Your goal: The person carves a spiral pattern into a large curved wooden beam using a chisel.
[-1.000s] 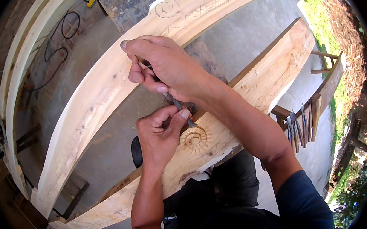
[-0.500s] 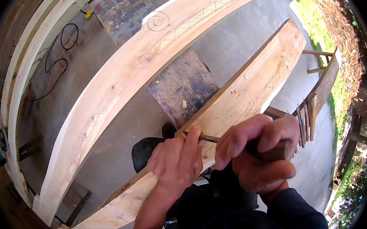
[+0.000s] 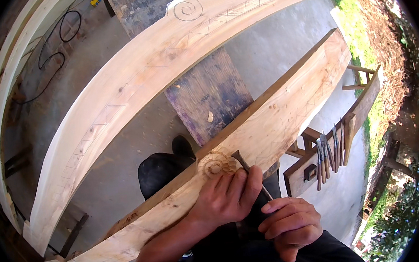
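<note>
Nearest, the person's right hand (image 3: pixel 293 225) is curled closed around the lower end of a chisel (image 3: pixel 242 161), its palm and fingers hiding the handle. Up and to the left of it, the left hand (image 3: pixel 226 193) has its fingers bent in, gripping the metal shaft below the blade, while its forearm lies over a long, pale plank (image 3: pixel 286 105). The chisel slants between the hands, its flared tip just beyond the left fingers; whether it touches wood cannot be told. Right beside that tip, on the plank just above the left hand, sits a carved spiral (image 3: pixel 214 163), ringed with short radial cuts, its lower edge partly covered by the knuckles. Right of both hands, slim tools (image 3: pixel 333 155) stand in a row along a narrow bench (image 3: pixel 362 101). Ahead of the hands, past the plank, a paint-stained worktop (image 3: pixel 211 91) carries loose wood chips. Farther ahead, a curved beam (image 3: pixel 118 94) bears pencilled zigzags and a drawn spiral (image 3: pixel 185 9). Beyond it, far to the left, a black cable (image 3: pixel 60 54) loops across the floor.
</note>
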`<move>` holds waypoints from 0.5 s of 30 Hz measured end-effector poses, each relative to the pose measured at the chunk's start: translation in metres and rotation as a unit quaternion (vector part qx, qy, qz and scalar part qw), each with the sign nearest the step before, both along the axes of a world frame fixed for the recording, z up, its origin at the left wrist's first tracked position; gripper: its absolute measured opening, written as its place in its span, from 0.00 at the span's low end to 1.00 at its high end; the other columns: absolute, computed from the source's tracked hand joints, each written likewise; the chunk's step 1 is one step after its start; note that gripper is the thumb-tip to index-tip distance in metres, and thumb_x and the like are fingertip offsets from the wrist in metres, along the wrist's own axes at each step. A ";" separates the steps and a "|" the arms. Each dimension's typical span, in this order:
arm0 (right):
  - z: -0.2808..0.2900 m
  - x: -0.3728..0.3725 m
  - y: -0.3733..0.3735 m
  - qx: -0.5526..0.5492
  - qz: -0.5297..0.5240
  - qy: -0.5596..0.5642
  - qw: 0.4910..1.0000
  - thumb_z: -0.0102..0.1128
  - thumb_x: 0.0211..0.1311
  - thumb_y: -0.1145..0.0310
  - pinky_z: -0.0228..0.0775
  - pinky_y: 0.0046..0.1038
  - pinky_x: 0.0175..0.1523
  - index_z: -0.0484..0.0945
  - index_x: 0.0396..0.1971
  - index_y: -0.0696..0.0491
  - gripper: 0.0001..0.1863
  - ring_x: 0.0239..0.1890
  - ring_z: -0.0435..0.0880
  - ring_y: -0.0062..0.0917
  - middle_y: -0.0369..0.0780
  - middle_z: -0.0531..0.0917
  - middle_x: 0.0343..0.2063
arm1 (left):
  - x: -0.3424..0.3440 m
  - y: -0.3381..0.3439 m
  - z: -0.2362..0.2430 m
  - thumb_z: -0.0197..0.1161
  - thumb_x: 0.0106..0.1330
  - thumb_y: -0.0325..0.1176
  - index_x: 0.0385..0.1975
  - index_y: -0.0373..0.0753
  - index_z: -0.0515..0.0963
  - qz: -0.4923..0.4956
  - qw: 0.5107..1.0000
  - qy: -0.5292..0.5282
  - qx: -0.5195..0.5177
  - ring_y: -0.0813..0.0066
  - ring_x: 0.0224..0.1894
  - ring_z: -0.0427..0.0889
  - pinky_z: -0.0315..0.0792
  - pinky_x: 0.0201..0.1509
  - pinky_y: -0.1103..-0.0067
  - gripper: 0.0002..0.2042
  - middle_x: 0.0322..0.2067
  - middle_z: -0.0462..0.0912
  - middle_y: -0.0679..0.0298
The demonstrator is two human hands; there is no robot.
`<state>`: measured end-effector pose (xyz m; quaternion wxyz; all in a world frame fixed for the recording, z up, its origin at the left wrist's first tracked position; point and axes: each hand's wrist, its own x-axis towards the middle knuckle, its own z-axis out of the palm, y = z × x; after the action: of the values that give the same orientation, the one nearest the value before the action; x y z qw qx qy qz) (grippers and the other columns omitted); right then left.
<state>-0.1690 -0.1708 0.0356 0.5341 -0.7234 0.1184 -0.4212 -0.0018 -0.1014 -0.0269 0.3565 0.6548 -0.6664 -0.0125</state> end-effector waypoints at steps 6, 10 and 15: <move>0.002 0.003 0.003 0.019 0.024 0.025 0.999 0.73 0.78 0.57 0.90 0.47 0.54 0.77 0.27 0.53 0.21 0.29 0.93 0.31 0.40 0.91 0.28 | -0.002 0.005 -0.004 0.64 0.73 0.29 0.54 0.33 0.82 -0.017 0.999 -0.029 0.019 0.74 0.24 0.81 0.71 0.26 0.77 0.13 0.29 0.80 0.65; 0.006 -0.006 0.011 0.057 0.039 0.043 0.997 0.77 0.71 0.67 0.90 0.54 0.59 0.78 0.28 0.57 0.16 0.35 0.94 0.38 0.45 0.90 0.32 | -0.003 0.010 -0.003 0.65 0.75 0.31 0.51 0.37 0.82 -0.024 0.997 -0.066 0.038 0.78 0.27 0.79 0.70 0.29 0.79 0.10 0.29 0.76 0.69; 0.003 -0.005 0.015 0.043 0.041 0.031 0.998 0.77 0.70 0.68 0.90 0.54 0.59 0.79 0.27 0.57 0.16 0.36 0.94 0.38 0.45 0.89 0.32 | -0.003 0.009 -0.008 0.67 0.72 0.30 0.50 0.36 0.82 -0.021 0.997 -0.071 0.007 0.79 0.26 0.78 0.69 0.27 0.80 0.10 0.28 0.76 0.69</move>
<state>-0.1739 -0.1557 0.0383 0.5779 -0.7164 0.1229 -0.3711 -0.0047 -0.0926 -0.0349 0.3036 0.6425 -0.7032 0.0218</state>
